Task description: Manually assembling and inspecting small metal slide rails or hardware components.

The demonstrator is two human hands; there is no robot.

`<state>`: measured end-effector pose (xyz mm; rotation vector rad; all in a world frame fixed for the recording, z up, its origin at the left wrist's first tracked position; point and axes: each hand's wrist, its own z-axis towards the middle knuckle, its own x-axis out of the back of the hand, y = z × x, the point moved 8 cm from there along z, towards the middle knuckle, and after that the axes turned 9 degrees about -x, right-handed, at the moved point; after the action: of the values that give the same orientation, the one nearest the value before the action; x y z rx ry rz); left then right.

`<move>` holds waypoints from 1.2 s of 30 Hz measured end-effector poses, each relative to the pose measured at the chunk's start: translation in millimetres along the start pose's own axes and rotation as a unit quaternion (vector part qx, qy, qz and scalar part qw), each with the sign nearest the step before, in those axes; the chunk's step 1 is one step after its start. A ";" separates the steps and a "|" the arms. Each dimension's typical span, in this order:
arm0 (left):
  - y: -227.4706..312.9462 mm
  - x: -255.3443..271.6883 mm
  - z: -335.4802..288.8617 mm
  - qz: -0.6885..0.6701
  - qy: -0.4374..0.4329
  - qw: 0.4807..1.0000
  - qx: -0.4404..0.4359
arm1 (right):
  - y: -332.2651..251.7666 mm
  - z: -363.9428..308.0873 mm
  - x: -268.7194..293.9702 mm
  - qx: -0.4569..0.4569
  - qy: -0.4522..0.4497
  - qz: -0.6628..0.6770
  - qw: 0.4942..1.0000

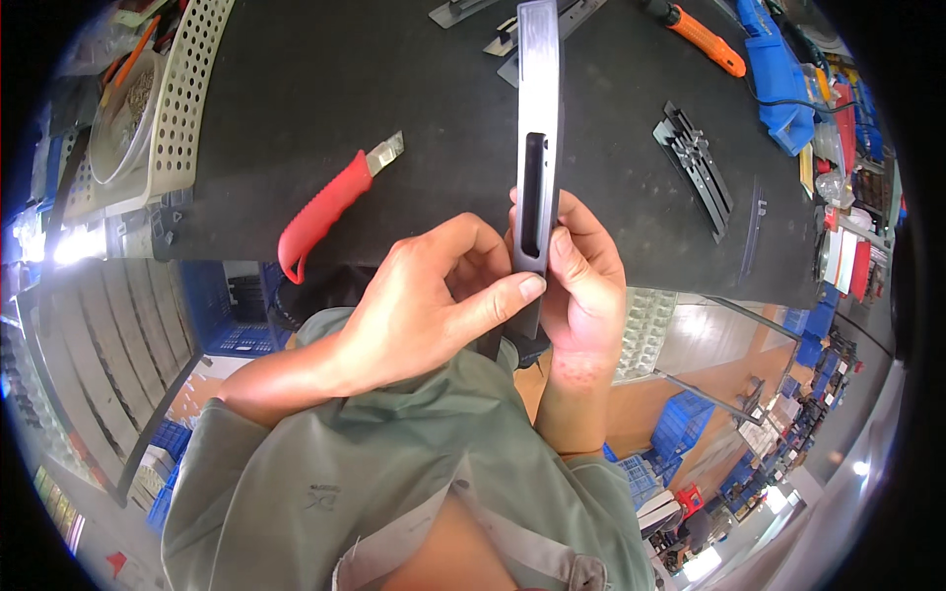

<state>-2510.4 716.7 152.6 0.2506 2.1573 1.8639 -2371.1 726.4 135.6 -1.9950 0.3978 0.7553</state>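
A long, narrow metal bar (539, 89), bright on its upper face with a dark elongated slot near its lower end, stands out over the dark table mat (434, 59). My left hand (409, 305) has its thumb against the bar's lower end, its other fingers curled beside it. On the other side, my right hand (586, 281) grips the bar between thumb and fingers; some fingertips are hidden behind it. To the left of the bar, a red-handled knife (325, 217) with a short flat blade lies on the mat.
Dark slotted metal strips (698, 172) lie to the right, with more strips (458, 12) at the far edge. An orange-handled tool (709, 41) and a blue bin (774, 79) sit far right. A white perforated basket (187, 98) stands left. Blue crates (682, 424) are below the table.
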 end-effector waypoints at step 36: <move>-331.1 138.3 -370.6 -0.287 0.533 0.752 0.260 | 223.8 87.6 -136.1 0.157 -0.196 -0.779 0.574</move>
<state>-2743.1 360.8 -139.5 -1.5683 2.8434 1.0199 -2628.2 683.9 44.0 -1.0361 -1.3171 -0.1198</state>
